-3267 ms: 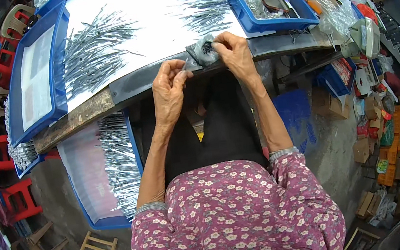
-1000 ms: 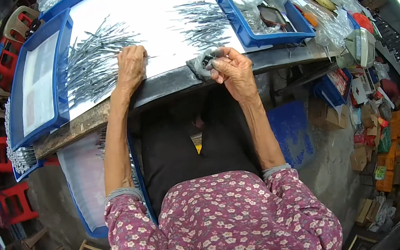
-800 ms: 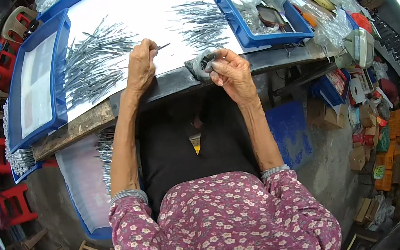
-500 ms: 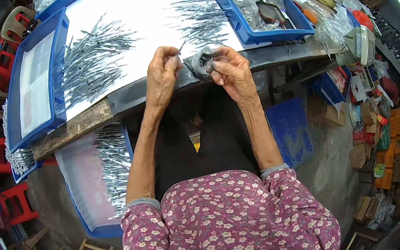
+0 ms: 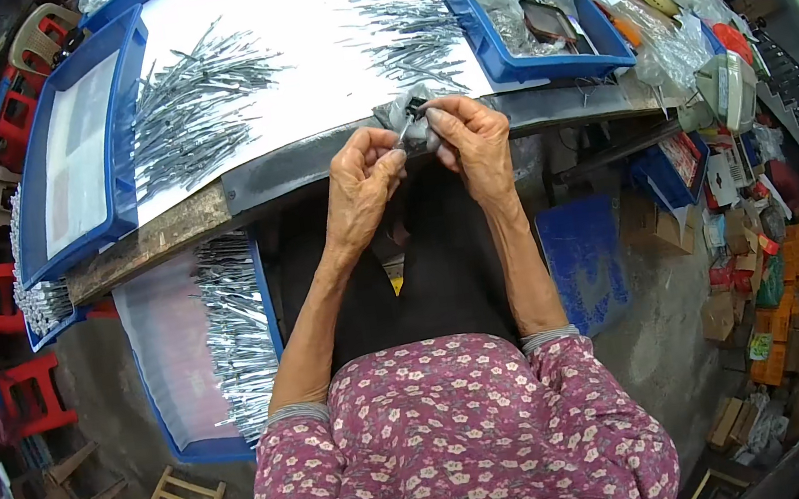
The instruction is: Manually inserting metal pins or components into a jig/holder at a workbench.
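Note:
At the front edge of the table, my left hand point(image 5: 365, 181) is closed in a pinch on a thin grey strip point(image 5: 403, 132), which slants up toward my right hand. My right hand point(image 5: 478, 143) is closed beside it, thumb and fingers pressed together; what they hold, if anything, is too small to make out. Just beyond both fingertips, a crumpled clear plastic bag point(image 5: 390, 112) with small black pieces point(image 5: 415, 106) lies on the table edge. Loose thin grey strips form a wide pile point(image 5: 199, 104) on the left and a smaller pile point(image 5: 412, 41) on the right.
A blue tray point(image 5: 120, 155) stands left on the white tabletop point(image 5: 313, 54). Another blue bin point(image 5: 517, 70) holds plastic bags at the right. Below the table, a blue-edged tray point(image 5: 175, 380) carries more strips. Red stools point(image 5: 35, 393) and cardboard boxes point(image 5: 653, 221) stand around on the floor.
My left hand has moved right and slightly down, bringing the strip close to my right hand. My right hand's fingers have shifted a little, and the whole view has shifted slightly.

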